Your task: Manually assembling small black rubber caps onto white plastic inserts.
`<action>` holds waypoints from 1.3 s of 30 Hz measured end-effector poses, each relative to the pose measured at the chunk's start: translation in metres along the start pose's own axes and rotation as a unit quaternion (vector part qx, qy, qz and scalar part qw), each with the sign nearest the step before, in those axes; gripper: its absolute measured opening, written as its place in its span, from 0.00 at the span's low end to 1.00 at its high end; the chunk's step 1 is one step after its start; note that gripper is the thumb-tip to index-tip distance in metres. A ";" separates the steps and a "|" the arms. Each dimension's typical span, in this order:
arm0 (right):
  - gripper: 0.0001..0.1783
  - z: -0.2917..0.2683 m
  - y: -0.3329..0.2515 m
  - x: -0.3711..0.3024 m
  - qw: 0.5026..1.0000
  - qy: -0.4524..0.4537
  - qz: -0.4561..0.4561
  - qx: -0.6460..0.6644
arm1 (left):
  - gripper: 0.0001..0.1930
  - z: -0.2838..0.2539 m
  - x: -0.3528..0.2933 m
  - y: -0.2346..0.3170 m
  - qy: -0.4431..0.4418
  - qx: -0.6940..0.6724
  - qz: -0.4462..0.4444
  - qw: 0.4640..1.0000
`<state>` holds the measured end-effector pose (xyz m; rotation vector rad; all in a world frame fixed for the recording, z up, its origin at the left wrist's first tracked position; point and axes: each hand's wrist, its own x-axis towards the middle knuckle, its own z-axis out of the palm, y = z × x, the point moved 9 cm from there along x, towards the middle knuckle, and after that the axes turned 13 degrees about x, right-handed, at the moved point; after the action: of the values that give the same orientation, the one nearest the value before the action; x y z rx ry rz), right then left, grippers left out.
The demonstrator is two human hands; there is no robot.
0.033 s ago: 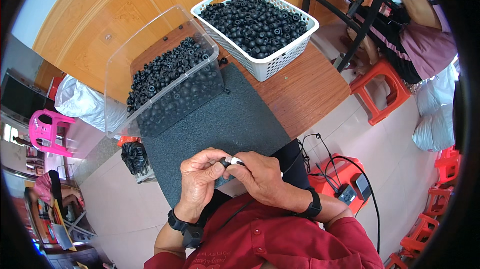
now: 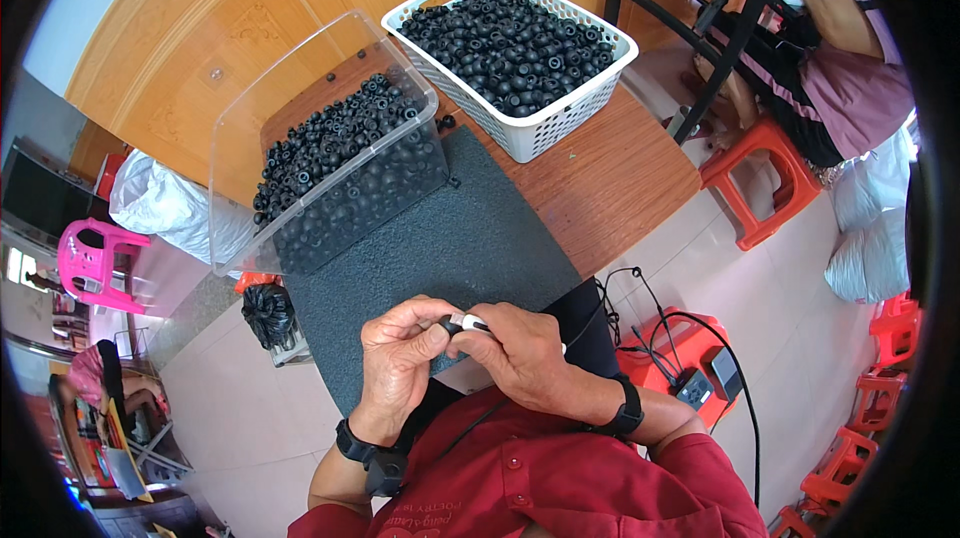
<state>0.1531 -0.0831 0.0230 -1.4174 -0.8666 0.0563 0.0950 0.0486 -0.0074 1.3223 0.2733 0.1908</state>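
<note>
Over the near edge of the dark mat [image 2: 440, 228], both hands meet at the fingertips. My left hand [image 2: 402, 343] pinches a small black plastic piece [image 2: 448, 324], mostly hidden by the fingers. Closed around a small white-and-black tool [image 2: 472, 322] is my right hand [image 2: 522, 353]; its tip points at the black piece, and the fingers cover much of it. Small black ring-like parts [image 2: 330, 143] fill part of a clear plastic bin [image 2: 228, 188] on the table's left. More of these parts are heaped in a white perforated basket [image 2: 560, 128] at the back.
The wooden table [image 2: 630, 188] stands against a tan panelled wall. Cables and a black adapter lie on a red stool [image 2: 690, 363] at right. Another person [image 2: 850, 88] sits on a red stool [image 2: 770, 183] at far right. A black bag [image 2: 268, 313] stands left of the mat.
</note>
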 end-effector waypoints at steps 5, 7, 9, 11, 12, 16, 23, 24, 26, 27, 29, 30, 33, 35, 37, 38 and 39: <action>0.15 0.000 -0.002 -0.001 0.999 0.000 -0.022 -0.045 | 0.13 0.002 -0.001 -0.001 0.001 -0.007 -0.006 1.000; 0.16 0.002 -0.005 -0.002 0.997 -0.016 -0.035 -0.060 | 0.14 -0.001 -0.001 -0.002 0.016 -0.001 -0.016 1.000; 0.15 0.003 -0.007 -0.001 0.997 -0.026 -0.037 -0.064 | 0.15 -0.003 -0.001 -0.004 0.024 0.002 -0.022 0.999; 0.15 0.002 -0.009 0.000 0.997 -0.031 -0.029 -0.058 | 0.15 -0.004 -0.002 -0.005 0.026 0.005 -0.024 0.999; 0.14 0.001 -0.005 0.000 1.000 -0.020 -0.012 -0.016 | 0.15 -0.003 -0.002 -0.004 0.022 0.000 -0.020 1.000; 0.14 -0.002 0.015 -0.001 0.979 0.022 0.114 0.168 | 0.13 0.005 0.001 0.001 0.012 -0.011 0.000 1.000; 0.15 0.000 0.027 -0.006 0.934 0.011 0.227 0.277 | 0.12 0.010 0.001 0.002 0.012 0.027 0.026 0.999; 0.15 0.000 0.027 -0.007 0.934 0.010 0.227 0.276 | 0.13 0.010 0.001 0.000 0.009 0.021 0.025 0.999; 0.14 0.000 0.028 -0.008 0.934 0.007 0.226 0.275 | 0.13 0.010 0.001 -0.002 0.005 0.008 0.022 1.000; 0.14 0.000 0.028 -0.009 0.933 0.005 0.232 0.274 | 0.13 0.011 0.000 -0.003 0.001 0.003 0.021 1.000; 0.13 0.000 0.030 -0.010 0.931 0.002 0.244 0.271 | 0.13 0.012 0.000 -0.004 -0.006 -0.006 0.017 1.000; 0.13 0.000 0.030 -0.011 0.929 0.000 0.248 0.274 | 0.13 0.013 0.000 -0.004 -0.006 -0.009 0.013 1.000; 0.12 -0.001 0.029 -0.010 0.925 -0.003 0.253 0.282 | 0.13 0.013 0.000 -0.006 -0.007 -0.016 0.005 1.000; 0.12 -0.001 0.027 -0.009 0.925 -0.004 0.248 0.287 | 0.13 0.011 0.000 -0.008 -0.009 -0.018 0.006 1.000; 0.11 -0.003 0.027 -0.009 0.932 -0.012 0.251 0.262 | 0.13 0.009 -0.001 -0.011 -0.011 -0.040 -0.008 0.999; 0.11 -0.003 0.028 -0.010 0.935 -0.016 0.252 0.250 | 0.14 0.007 -0.001 -0.013 -0.012 -0.052 -0.015 0.998; 0.11 -0.003 0.026 -0.009 0.940 -0.014 0.236 0.245 | 0.14 0.005 -0.001 -0.015 -0.016 -0.057 -0.019 0.998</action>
<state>0.1608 -0.0851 -0.0038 -1.1203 -0.4677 0.6182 0.0958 0.0400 -0.0209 1.2043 0.2572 0.1510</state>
